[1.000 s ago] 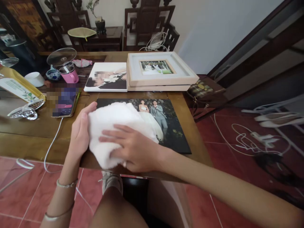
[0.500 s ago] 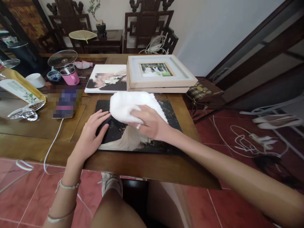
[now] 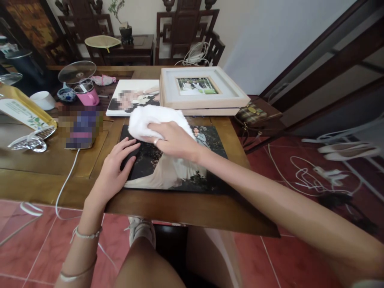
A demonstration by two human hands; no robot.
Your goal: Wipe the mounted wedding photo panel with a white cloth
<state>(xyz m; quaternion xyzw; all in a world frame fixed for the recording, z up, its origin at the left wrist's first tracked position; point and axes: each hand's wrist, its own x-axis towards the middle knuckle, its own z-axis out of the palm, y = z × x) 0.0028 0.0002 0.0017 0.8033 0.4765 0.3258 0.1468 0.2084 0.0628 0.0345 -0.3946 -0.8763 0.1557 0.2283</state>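
A dark wedding photo print (image 3: pixel 168 168) lies flat on the wooden table (image 3: pixel 186 208) in front of me. My right hand (image 3: pixel 174 140) presses a white cloth (image 3: pixel 147 118) onto the print's far left part, fingers curled over the cloth. My left hand (image 3: pixel 115 170) lies flat on the print's left edge with fingers stretched out, holding nothing.
Behind the print lie a second photo print (image 3: pixel 135 98) and a stack of pale wooden frames (image 3: pixel 201 90). To the left are a phone on a white cable (image 3: pixel 79 128), a pink cup (image 3: pixel 87 94), a yellow tray (image 3: pixel 24 108) and a small fan (image 3: pixel 76 72). Cables lie on the red tiled floor (image 3: pixel 315 176).
My right hand slid the cloth from the print's near left up to its far part, then a little leftward. My left hand let go of the cloth and settled flat on the print's edge.
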